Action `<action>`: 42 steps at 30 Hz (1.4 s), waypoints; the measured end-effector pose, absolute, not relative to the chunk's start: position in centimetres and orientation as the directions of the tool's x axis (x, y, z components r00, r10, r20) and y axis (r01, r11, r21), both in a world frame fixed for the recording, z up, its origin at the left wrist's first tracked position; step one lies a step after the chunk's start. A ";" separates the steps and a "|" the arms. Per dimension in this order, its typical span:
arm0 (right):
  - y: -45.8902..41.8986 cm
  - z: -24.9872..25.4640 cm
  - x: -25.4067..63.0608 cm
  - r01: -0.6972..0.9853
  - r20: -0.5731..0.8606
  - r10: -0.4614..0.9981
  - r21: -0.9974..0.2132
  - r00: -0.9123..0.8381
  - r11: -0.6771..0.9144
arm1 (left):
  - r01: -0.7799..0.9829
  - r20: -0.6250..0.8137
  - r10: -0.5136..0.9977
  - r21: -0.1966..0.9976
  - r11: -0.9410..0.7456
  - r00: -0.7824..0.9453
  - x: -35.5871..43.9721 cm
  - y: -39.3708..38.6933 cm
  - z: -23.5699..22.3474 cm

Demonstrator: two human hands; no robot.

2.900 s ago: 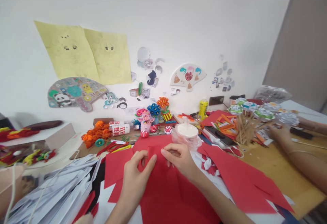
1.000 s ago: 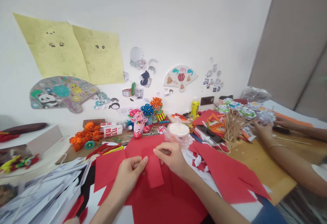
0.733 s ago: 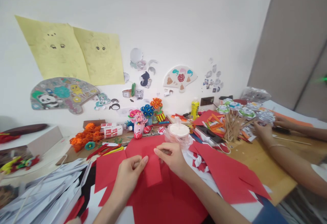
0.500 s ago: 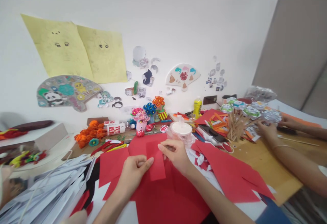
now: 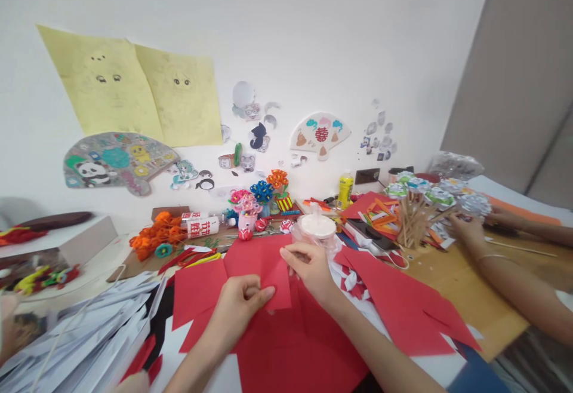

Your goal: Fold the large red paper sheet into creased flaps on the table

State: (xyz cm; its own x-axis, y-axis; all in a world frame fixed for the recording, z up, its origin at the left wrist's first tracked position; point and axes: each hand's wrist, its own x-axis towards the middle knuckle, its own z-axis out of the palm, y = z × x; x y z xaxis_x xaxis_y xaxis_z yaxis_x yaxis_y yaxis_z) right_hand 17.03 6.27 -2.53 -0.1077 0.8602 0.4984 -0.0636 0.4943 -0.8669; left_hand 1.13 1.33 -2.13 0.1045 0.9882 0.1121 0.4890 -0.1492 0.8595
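A small piece of red paper (image 5: 275,273) is held up between my two hands, and a crease runs down it. My left hand (image 5: 244,300) pinches its lower left part between thumb and curled fingers. On its right edge, my right hand (image 5: 308,264) grips with thumb and fingertips. Below them, larger red sheets (image 5: 299,354) lie spread over white paper. Another red sheet (image 5: 199,291) sits just left of my left hand. Some of my fingers are hidden behind the held paper.
A lidded cup (image 5: 317,226) in a plastic bag stands just beyond my right hand. White paper strips (image 5: 89,333) pile at left. Orange craft flowers (image 5: 156,235) lie behind. At right, another person's hands (image 5: 468,232) work by paper flowers on sticks (image 5: 416,220); red sheets (image 5: 403,297) lie nearer.
The held red paper, a narrow strip before, now shows a wider face with a crease. My left hand has shifted slightly right and down; my right hand has stayed nearly in place.
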 end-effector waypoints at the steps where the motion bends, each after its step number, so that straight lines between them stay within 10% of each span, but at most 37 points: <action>1: 6.3 -2.5 17.1 -0.062 0.498 0.862 -0.867 -0.098 0.494 | 0.480 0.097 0.988 0.865 -0.143 0.121 1.2 1.2 -2.0; 42: 6.2 -3.3 16.3 -0.197 0.267 0.831 -0.961 -0.487 0.193 | 0.532 0.326 0.943 0.811 -0.243 -0.068 0.2 1.3 -1.1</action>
